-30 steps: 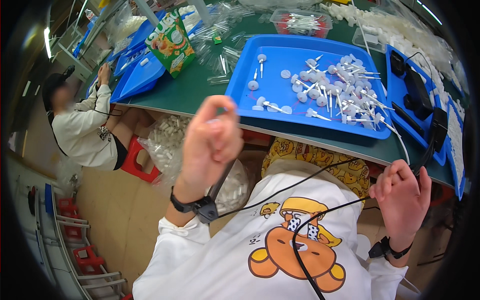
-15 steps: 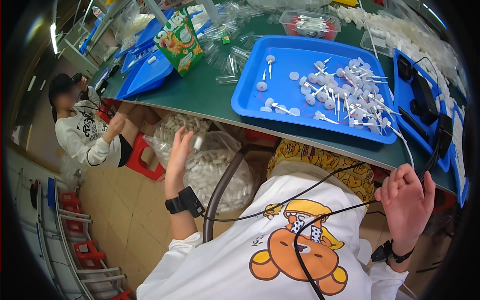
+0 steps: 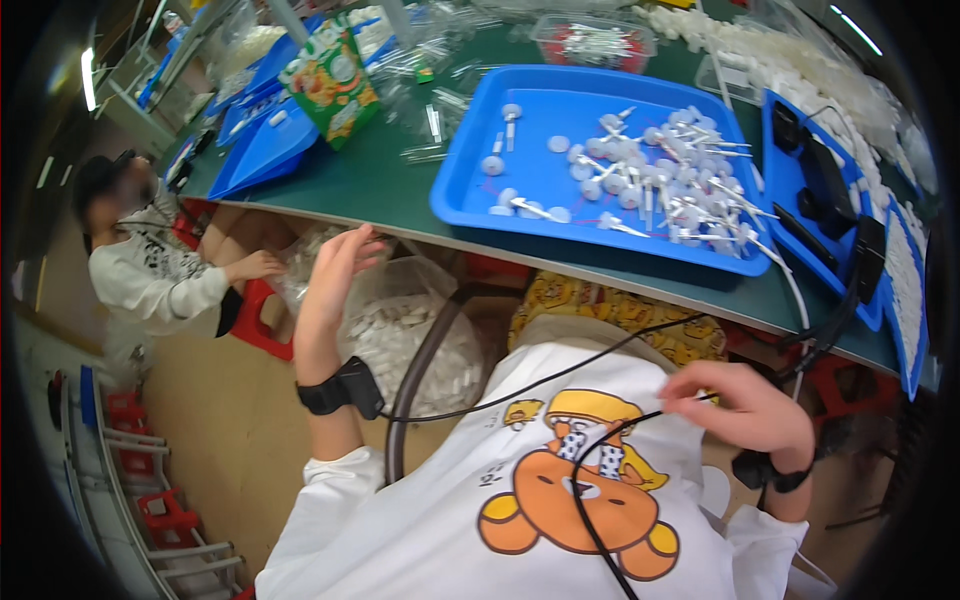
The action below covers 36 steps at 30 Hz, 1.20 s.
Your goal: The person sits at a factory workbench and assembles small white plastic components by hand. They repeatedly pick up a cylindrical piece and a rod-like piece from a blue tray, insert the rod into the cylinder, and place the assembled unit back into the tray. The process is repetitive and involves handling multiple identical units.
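My left hand (image 3: 345,260) is raised at the table's front edge, above a clear plastic bag (image 3: 410,345) of small white cylindrical pieces. Its fingers stretch out and upward, and I see nothing held in it. In front of my shirt, my right hand (image 3: 740,402) points leftward with its fingers loosely bent and slightly apart. A black cable (image 3: 640,420) runs up to those fingers; whether they touch it I cannot tell. On the table, a blue tray (image 3: 470,140) holds many white stick-like parts with round translucent discs (image 3: 645,170), mostly heaped at its right side.
At left, another person (image 3: 150,260) sits on a red stool. A green snack packet (image 3: 335,85) stands by more blue trays (image 3: 265,150). Black devices (image 3: 830,185) lie in a right-hand tray. A clear box of sticks (image 3: 595,42) stands behind. A dark curved bar (image 3: 415,380) rises beside me.
My right hand has moved left and inward, turning from upright to sideways near the cable. A white piece seen by my left fingers is out of sight. The view has shifted slightly.
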{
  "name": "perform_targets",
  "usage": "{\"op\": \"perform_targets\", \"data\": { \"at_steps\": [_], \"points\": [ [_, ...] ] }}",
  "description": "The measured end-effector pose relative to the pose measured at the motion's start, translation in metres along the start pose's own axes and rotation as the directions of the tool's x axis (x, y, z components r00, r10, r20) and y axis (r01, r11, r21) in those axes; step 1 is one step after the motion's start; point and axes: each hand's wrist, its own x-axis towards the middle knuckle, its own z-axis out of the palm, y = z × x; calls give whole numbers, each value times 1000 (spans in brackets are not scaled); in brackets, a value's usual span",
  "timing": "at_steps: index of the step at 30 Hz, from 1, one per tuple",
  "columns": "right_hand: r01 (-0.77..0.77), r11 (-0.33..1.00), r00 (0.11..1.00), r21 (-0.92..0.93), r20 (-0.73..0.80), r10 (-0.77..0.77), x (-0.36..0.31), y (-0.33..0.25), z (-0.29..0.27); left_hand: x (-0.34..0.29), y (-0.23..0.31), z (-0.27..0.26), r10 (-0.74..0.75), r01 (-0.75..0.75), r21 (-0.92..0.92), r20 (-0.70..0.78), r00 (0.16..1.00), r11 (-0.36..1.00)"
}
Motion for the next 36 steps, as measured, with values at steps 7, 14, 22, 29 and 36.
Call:
{"op": "perform_targets", "data": {
  "at_steps": [7,14,22,29,36],
  "points": [
    [-68,799,966,-598,160,202,16,42,7,-37,52,14,123,-215,323,282,951,922],
    [105,802,994,-589,79,-72,3,-8,2,-65,134,64,490,-643,45,608,625,764],
    [303,820,933,-486,-25,-359,20,-79,-15,-47,184,152,594,-221,-580,599,537,784],
    [376,863,925,-338,91,-368,64,-45,23,-62,207,189,708,-61,-749,591,387,659],
    [538,782,842,-314,164,-514,105,13,93,-53,201,169,804,671,-647,581,125,362]
  ]
}}
